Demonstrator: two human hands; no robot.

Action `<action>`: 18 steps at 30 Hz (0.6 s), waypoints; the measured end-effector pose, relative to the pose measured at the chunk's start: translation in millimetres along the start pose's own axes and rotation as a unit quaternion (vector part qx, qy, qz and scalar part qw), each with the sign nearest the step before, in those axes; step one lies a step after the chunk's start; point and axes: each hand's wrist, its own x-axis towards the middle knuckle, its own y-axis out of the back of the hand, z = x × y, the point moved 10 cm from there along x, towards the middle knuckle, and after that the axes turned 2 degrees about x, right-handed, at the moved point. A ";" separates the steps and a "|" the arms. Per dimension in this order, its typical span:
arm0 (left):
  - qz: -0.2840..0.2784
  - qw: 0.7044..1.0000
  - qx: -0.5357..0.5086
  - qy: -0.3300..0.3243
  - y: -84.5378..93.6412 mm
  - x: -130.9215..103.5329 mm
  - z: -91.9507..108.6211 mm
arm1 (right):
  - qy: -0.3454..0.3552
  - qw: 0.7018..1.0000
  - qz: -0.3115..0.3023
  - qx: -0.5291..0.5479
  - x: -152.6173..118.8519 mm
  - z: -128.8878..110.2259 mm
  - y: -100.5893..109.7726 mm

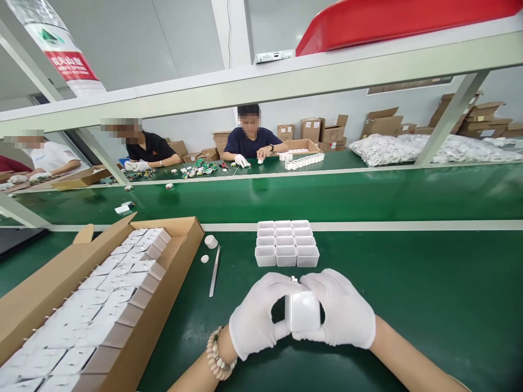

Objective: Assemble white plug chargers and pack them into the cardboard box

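Both of my hands wear white gloves and meet over the green bench. My left hand (261, 313) and my right hand (343, 310) are closed around a small white plastic box (304, 311), one at each side. A small metallic bit shows at its top, between my fingertips. Just beyond my hands stand several open white plastic cups (286, 256) in tidy rows. To the left lie metal tweezers (214, 272), a white round cap (211, 242) and a smaller white disc (205, 258).
A long cardboard box (171, 294) filled with rows of white units takes up the left. Behind the bench runs a green conveyor belt (327, 198) with a few small parts. Overhead crosses a shelf (204, 92) holding a red tray (400, 24) and a bottle (61, 51). Co-workers sit opposite.
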 end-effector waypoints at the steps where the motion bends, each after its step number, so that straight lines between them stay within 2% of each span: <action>1: -0.001 1.000 -0.001 -0.003 0.4 0.0 1.5 | -0.002 1.000 -0.008 0.001 0.4 -0.3 -1.6; 7: 0.027 0.999 0.042 -0.010 3.6 -0.7 -0.1 | -0.038 0.998 -0.034 0.041 3.2 6.5 -6.6; 13: 0.001 0.998 0.048 -0.038 -2.5 -1.6 -2.4 | -0.047 0.996 -0.037 0.067 6.2 6.8 -8.8; 18: 0.013 0.999 0.031 -0.034 4.3 0.9 -1.1 | -0.109 0.974 -0.050 0.193 3.4 11.8 -17.6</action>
